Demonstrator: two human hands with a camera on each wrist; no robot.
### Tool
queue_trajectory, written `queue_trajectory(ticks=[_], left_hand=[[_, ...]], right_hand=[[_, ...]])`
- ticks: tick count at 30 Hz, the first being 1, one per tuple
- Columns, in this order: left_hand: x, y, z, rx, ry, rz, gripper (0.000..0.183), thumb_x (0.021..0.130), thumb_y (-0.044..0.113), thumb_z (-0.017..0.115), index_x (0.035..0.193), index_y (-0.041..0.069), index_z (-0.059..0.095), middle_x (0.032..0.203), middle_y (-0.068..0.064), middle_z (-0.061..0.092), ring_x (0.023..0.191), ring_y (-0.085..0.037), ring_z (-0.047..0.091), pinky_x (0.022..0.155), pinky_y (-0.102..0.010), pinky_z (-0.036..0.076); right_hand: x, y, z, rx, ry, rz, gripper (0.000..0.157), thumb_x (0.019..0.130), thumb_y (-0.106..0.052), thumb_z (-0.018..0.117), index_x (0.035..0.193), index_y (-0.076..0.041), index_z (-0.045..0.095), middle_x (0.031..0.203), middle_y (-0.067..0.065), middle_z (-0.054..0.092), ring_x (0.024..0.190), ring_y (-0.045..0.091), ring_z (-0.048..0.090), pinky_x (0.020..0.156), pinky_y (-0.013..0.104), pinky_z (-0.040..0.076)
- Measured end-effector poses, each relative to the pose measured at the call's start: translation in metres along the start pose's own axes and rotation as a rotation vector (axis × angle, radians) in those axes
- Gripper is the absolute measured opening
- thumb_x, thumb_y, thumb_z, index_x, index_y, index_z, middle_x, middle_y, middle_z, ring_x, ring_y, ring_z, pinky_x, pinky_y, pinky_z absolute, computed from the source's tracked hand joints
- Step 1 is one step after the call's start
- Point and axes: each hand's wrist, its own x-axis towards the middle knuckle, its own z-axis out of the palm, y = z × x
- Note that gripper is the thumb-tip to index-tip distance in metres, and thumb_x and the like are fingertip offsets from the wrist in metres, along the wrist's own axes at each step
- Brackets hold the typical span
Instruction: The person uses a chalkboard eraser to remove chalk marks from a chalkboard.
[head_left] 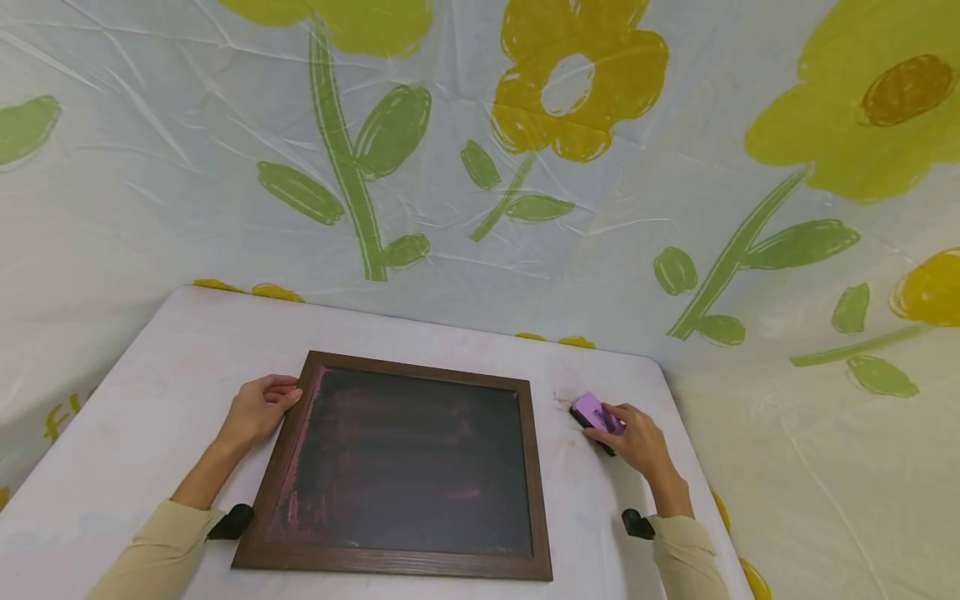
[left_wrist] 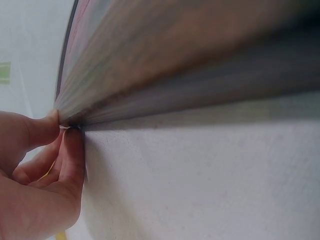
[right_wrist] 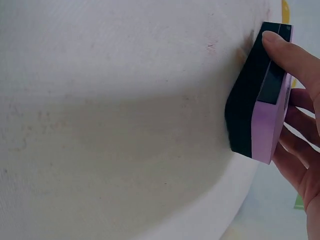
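Note:
A framed chalkboard (head_left: 420, 458) lies on the white table, its brown wooden frame around a dark surface with reddish chalk smears, thickest along the left side. My left hand (head_left: 258, 408) pinches the frame's left edge near the upper corner. In the left wrist view, the thumb and a finger of the left hand (left_wrist: 45, 165) meet at the frame's edge (left_wrist: 165, 55). To the right of the board, my right hand (head_left: 637, 437) grips a chalkboard eraser (head_left: 592, 408), purple on top with a black pad. The right wrist view shows the eraser (right_wrist: 265, 130) tilted, thumb on its black side.
The white tabletop (head_left: 450, 329) has faint pinkish marks, with small dark reddish specks (head_left: 562, 398) near the eraser. Behind and beside the table hangs a white cloth (head_left: 450, 275) printed with yellow flowers and green leaves. Black wrist mounts (head_left: 234, 522) sit by both sleeves.

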Motion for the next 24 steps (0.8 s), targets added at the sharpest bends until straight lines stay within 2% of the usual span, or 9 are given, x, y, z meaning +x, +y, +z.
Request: queue_trajectory(ticks=[5, 8, 13, 15, 17, 20, 24], left_hand=[[0.001, -0.001, -0.001, 0.003, -0.002, 0.01, 0.037, 0.101, 0.013, 0.067, 0.125, -0.015, 0.062, 0.111, -0.031, 0.069, 0.098, -0.042, 0.068, 0.079, -0.033, 0.052], [0.002, -0.001, -0.003, 0.006, -0.008, 0.01, 0.037, 0.101, 0.013, 0.067, 0.125, -0.016, 0.062, 0.111, -0.031, 0.069, 0.1, -0.043, 0.069, 0.08, -0.034, 0.052], [0.004, 0.0, -0.006, 0.004, -0.032, -0.004, 0.038, 0.101, 0.013, 0.066, 0.126, -0.016, 0.061, 0.112, -0.031, 0.069, 0.1, -0.043, 0.069, 0.079, -0.034, 0.052], [0.004, 0.0, -0.007, 0.004, -0.039, -0.003, 0.038, 0.101, 0.012, 0.066, 0.126, -0.017, 0.061, 0.111, -0.031, 0.069, 0.1, -0.043, 0.069, 0.079, -0.034, 0.052], [0.004, 0.0, -0.007, 0.005, -0.038, 0.006, 0.037, 0.101, 0.012, 0.066, 0.125, -0.016, 0.061, 0.11, -0.03, 0.069, 0.099, -0.042, 0.07, 0.078, -0.032, 0.052], [0.006, 0.0, -0.008, 0.016, -0.021, 0.035, 0.035, 0.101, 0.011, 0.065, 0.123, -0.016, 0.062, 0.107, -0.029, 0.07, 0.097, -0.041, 0.07, 0.077, -0.033, 0.053], [0.009, 0.0, -0.01, 0.06, 0.052, 0.074, 0.028, 0.101, 0.011, 0.065, 0.118, -0.013, 0.066, 0.101, -0.026, 0.071, 0.093, -0.04, 0.071, 0.077, -0.041, 0.053]], right_hand=[[0.0, 0.0, 0.002, -0.002, -0.009, -0.006, 0.06, 0.08, -0.031, 0.089, 0.122, 0.008, 0.07, 0.103, 0.021, 0.072, 0.08, 0.029, 0.061, 0.069, 0.046, 0.049], [0.0, -0.001, 0.003, 0.011, -0.012, -0.008, 0.06, 0.082, -0.028, 0.087, 0.124, 0.01, 0.068, 0.109, 0.026, 0.071, 0.091, 0.038, 0.066, 0.079, 0.055, 0.052], [-0.002, -0.008, 0.003, 0.056, -0.044, 0.024, 0.063, 0.088, -0.026, 0.083, 0.131, 0.014, 0.061, 0.126, 0.034, 0.063, 0.114, 0.052, 0.061, 0.095, 0.064, 0.046], [-0.002, -0.01, 0.004, 0.07, -0.029, 0.02, 0.063, 0.09, -0.024, 0.081, 0.133, 0.016, 0.058, 0.129, 0.036, 0.06, 0.118, 0.054, 0.057, 0.098, 0.065, 0.044], [-0.001, -0.011, 0.006, 0.071, 0.026, -0.016, 0.061, 0.09, -0.021, 0.08, 0.133, 0.017, 0.058, 0.129, 0.037, 0.059, 0.118, 0.056, 0.056, 0.098, 0.066, 0.043], [0.003, -0.012, 0.011, 0.077, 0.18, -0.11, 0.054, 0.086, -0.013, 0.082, 0.127, 0.017, 0.062, 0.123, 0.038, 0.062, 0.114, 0.057, 0.057, 0.097, 0.066, 0.043], [0.009, -0.015, 0.013, 0.081, 0.374, -0.206, 0.036, 0.08, -0.001, 0.083, 0.112, 0.013, 0.071, 0.108, 0.032, 0.069, 0.102, 0.05, 0.062, 0.091, 0.061, 0.047]])
